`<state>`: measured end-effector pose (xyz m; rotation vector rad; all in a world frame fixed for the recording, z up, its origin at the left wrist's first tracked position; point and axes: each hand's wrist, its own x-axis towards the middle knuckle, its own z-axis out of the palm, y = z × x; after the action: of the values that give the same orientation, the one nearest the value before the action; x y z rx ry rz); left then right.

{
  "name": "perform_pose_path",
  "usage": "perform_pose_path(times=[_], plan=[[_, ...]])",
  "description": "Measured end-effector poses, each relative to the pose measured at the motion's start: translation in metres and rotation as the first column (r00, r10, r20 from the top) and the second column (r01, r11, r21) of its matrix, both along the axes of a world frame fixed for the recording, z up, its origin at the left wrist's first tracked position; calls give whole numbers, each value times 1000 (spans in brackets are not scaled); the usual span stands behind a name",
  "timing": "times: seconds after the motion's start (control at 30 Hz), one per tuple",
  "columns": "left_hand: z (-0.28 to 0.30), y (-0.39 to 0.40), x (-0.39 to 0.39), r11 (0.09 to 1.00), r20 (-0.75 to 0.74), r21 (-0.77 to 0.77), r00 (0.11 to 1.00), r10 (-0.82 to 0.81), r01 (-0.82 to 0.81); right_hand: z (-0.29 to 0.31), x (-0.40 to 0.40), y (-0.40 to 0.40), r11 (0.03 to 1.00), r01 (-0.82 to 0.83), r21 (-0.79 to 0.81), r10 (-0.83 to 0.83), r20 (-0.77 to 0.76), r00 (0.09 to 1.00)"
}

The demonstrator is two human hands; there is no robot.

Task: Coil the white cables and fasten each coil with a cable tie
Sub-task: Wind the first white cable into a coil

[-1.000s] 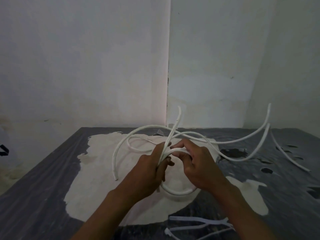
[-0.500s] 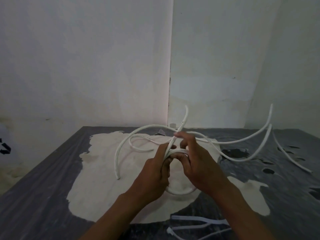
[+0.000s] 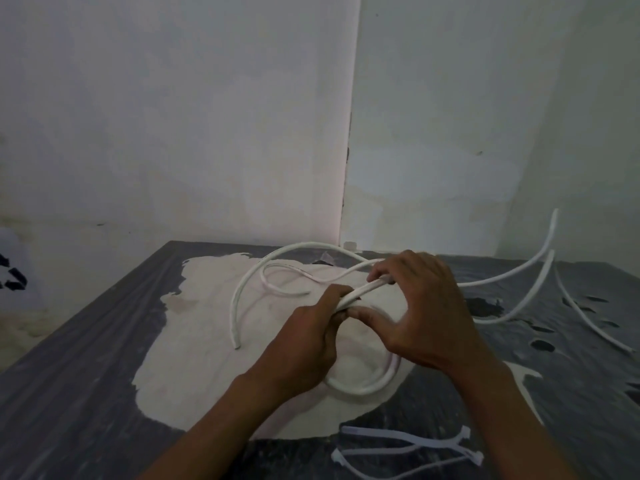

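Observation:
A stiff white cable (image 3: 367,386) is partly coiled above the table; its lower loop hangs below my hands. My left hand (image 3: 304,344) pinches the gathered strands at the coil's top. My right hand (image 3: 422,306) curls over the same bundle from the right, its fingers bending a strand down and its thumb under the bundle. Loose cable (image 3: 249,282) arcs away to the left, its cut end near the table. More white cable (image 3: 526,268) sweeps up to the right. Several white cable ties (image 3: 408,445) lie at the near edge.
The dark grey table (image 3: 86,375) has a large worn pale patch (image 3: 194,358) under the work. Another loose white cable (image 3: 588,320) lies at the right. White walls meet in a corner just behind the table.
The strand that stood upright between my hands has been bent down into the bundle. My right hand has shifted up and over the coil's top; the left keeps its pinch.

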<state>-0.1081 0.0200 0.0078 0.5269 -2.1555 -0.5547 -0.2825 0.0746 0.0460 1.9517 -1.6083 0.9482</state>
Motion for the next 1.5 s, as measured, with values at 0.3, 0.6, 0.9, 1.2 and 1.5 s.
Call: perform_pose_path(times=[0.3,0.6,0.9,1.2,1.5], plan=[[5,-4,-2,981,-134,23,971,196,-195,-1,20,2,989,126,72,-130,61,990],[4,-16,11,928,-80,-17,926,370,-372,4,5,6,983,143,113,-147,24,989],[9,-8,8,895,-188,117,876,445,-430,1,37,1,944,-102,314,-180,747,640],[14,5,-2,862,-271,276,826,494,-425,-5,50,0,913,-312,261,-199,956,218],[22,11,-3,871,-300,384,851,432,-307,11,26,13,502,-861,81,-232,972,-44]])
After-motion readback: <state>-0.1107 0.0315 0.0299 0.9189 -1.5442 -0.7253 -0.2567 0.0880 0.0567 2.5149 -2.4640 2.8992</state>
